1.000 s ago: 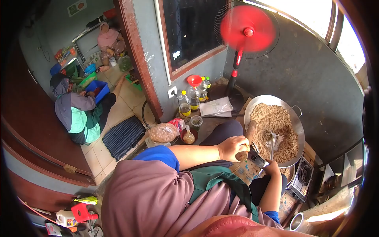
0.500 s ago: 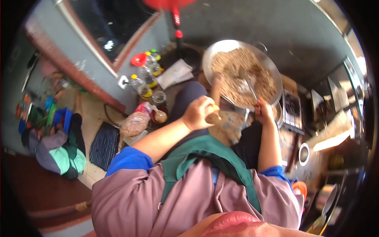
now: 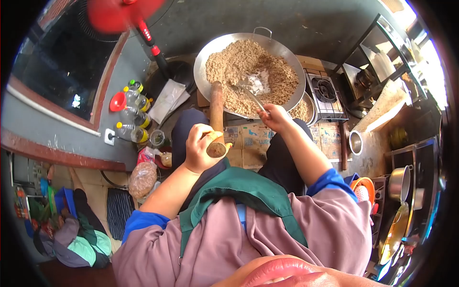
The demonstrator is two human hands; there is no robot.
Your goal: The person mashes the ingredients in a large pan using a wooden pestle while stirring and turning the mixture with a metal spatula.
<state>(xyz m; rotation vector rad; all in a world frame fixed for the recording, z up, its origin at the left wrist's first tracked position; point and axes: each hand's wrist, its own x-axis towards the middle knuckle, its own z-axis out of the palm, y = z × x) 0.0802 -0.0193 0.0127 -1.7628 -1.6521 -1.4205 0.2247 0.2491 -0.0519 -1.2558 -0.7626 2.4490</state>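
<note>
My left hand [image 3: 201, 149] is closed around a thick wooden pestle [image 3: 217, 111]. Its far end rests at the near-left part of a wide metal wok [image 3: 202, 61], and its blunt end points up at me. A brown, crumbly, grainy mixture [image 3: 244, 53] fills the wok around a white patch [image 3: 258, 82] near the middle. With the fingers of my right hand [image 3: 275, 118] I grip the handle of a metal spoon [image 3: 254, 99]. The head of the spoon is in the mixture, left of the white patch, and partly buried.
A gas stove [image 3: 327, 93] stands right of the wok, with a smaller pan [image 3: 310, 109] beneath its rim. Bottles [image 3: 138, 119], a red funnel [image 3: 117, 101] and a plastic bag [image 3: 142, 179] sit at left. Flattened cardboard [image 3: 248, 143] covers the floor. Another person [image 3: 79, 239] sits at far left.
The view has turned, so the wok appears farther left and higher. The spoon's head has moved left of the white patch. Both hands keep their holds.
</note>
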